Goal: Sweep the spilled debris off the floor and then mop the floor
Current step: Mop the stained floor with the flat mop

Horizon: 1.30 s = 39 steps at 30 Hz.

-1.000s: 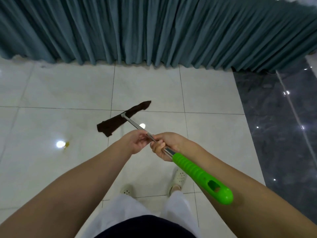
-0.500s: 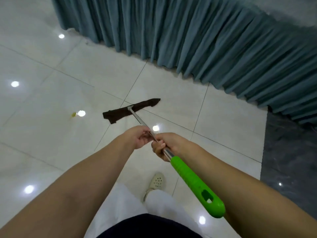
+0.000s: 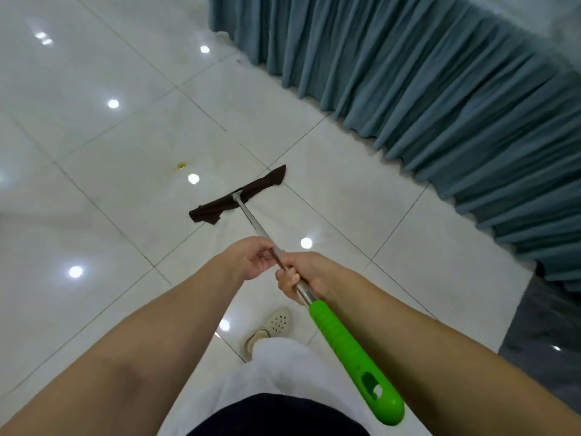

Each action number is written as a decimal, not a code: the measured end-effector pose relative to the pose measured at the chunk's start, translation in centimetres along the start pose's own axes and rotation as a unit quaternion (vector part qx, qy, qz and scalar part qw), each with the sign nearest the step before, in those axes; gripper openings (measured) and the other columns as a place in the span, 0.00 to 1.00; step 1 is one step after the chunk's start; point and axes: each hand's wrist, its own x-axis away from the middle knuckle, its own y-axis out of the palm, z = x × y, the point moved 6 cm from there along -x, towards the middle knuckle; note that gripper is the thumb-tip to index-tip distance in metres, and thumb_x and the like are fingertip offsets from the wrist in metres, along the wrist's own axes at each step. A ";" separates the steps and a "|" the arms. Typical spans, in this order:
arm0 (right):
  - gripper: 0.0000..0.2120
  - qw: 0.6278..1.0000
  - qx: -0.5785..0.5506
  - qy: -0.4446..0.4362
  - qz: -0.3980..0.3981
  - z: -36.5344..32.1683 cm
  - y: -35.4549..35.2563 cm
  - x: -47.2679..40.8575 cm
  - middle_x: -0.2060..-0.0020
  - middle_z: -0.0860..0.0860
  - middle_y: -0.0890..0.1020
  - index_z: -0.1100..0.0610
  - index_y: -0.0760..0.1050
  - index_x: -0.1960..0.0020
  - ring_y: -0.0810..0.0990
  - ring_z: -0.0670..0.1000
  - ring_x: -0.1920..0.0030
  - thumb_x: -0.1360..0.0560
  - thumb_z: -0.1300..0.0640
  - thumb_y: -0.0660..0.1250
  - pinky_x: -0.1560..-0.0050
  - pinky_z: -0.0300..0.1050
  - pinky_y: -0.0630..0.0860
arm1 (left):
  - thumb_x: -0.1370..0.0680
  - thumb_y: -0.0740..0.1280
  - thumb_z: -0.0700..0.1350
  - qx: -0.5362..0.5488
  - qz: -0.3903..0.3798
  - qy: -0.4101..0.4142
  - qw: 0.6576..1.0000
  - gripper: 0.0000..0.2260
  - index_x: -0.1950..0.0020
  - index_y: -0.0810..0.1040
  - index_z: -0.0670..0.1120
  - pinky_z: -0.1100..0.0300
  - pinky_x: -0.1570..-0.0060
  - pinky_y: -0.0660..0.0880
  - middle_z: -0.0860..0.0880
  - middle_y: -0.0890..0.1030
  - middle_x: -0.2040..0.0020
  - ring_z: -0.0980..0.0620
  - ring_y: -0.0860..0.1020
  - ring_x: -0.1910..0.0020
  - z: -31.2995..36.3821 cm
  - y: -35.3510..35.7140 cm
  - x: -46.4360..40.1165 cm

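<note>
I hold a mop with a metal pole (image 3: 251, 217) and a bright green grip end (image 3: 352, 357). Its dark brown cloth head (image 3: 239, 196) lies flat on the white tiled floor (image 3: 94, 152) ahead of me. My left hand (image 3: 251, 258) pinches the pole with curled fingers. Just behind it, my right hand (image 3: 301, 276) grips the pole above the green part. A small yellow spot (image 3: 181, 165) sits on the tile to the left of the mop head, apart from it.
A teal pleated curtain (image 3: 424, 89) hangs along the right and far side, reaching the floor. Dark marble flooring (image 3: 547, 335) begins at the right. My foot in a cream perforated shoe (image 3: 270, 325) stands under the pole. Ceiling lights reflect in the glossy tiles.
My view has turned to the left, so the curtain now runs diagonally at the right. The mop head lies closer to the yellow spot. Both hands keep their hold on the pole.
</note>
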 end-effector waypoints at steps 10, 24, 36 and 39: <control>0.09 0.997 0.066 -0.018 -0.021 14.3 2.3 0.1 0.84 0.50 0.66 0.55 0.69 0.57 0.63 0.42 0.86 0.19 0.62 0.54 0.87 0.29 0.61 | 0.21 0.57 0.33 0.098 0.044 0.062 0.992 0.10 0.61 0.72 0.37 0.65 0.73 0.78 0.41 0.77 0.65 0.48 0.76 0.64 -10.4 -9.7 8.1; 0.13 0.997 0.011 -0.069 -0.013 19.0 2.9 4.6 0.77 0.52 0.70 0.49 0.72 0.48 0.63 0.43 0.86 0.21 0.65 0.55 0.86 0.29 0.62 | 0.20 0.56 0.34 0.093 0.021 0.109 0.989 0.10 0.61 0.70 0.38 0.66 0.78 0.74 0.43 0.79 0.71 0.53 0.79 0.77 -12.9 -10.3 14.2; 0.09 0.999 0.007 -0.039 0.028 14.4 -7.7 7.6 0.72 0.53 0.70 0.59 0.70 0.56 0.64 0.43 0.87 0.19 0.65 0.55 0.86 0.29 0.63 | 0.20 0.57 0.33 0.036 0.045 0.050 0.997 0.11 0.61 0.70 0.37 0.66 0.81 0.74 0.42 0.72 0.65 0.51 0.75 0.72 -17.7 0.7 10.1; 0.06 0.999 0.004 -0.037 0.025 12.4 -10.1 9.0 0.72 0.53 0.69 0.59 0.70 0.53 0.64 0.43 0.87 0.20 0.65 0.55 0.87 0.29 0.63 | 0.20 0.57 0.33 0.046 0.051 0.059 0.996 0.10 0.61 0.71 0.37 0.65 0.79 0.76 0.42 0.73 0.66 0.51 0.77 0.77 -17.7 3.6 9.6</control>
